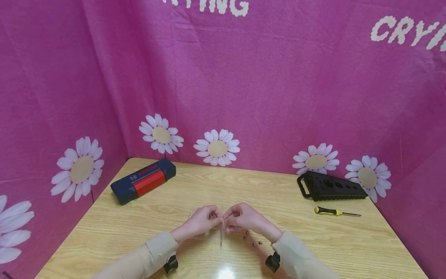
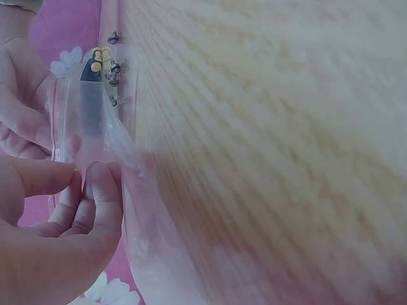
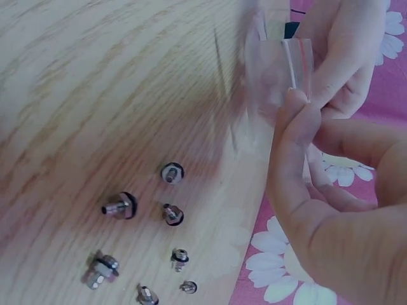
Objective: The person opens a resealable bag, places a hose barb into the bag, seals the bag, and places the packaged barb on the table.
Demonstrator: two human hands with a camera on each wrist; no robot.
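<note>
Between my two hands hangs a clear zip-lock bag with a red line along its top edge. My left hand pinches one side of the bag near its top between thumb and fingers. On the other side, my right hand pinches the same top edge, as the right wrist view shows. Several small metal fittings with black rings lie loose on the table beside the right hand. Whether the bag's mouth is parted cannot be made out, and the fingertips partly cover it.
A dark blue and red Bosch case lies at the table's back left. At the back right is a black slotted holder with a handle. In front of it lies a yellow and black screwdriver. A pink daisy-print cloth hangs behind the table.
</note>
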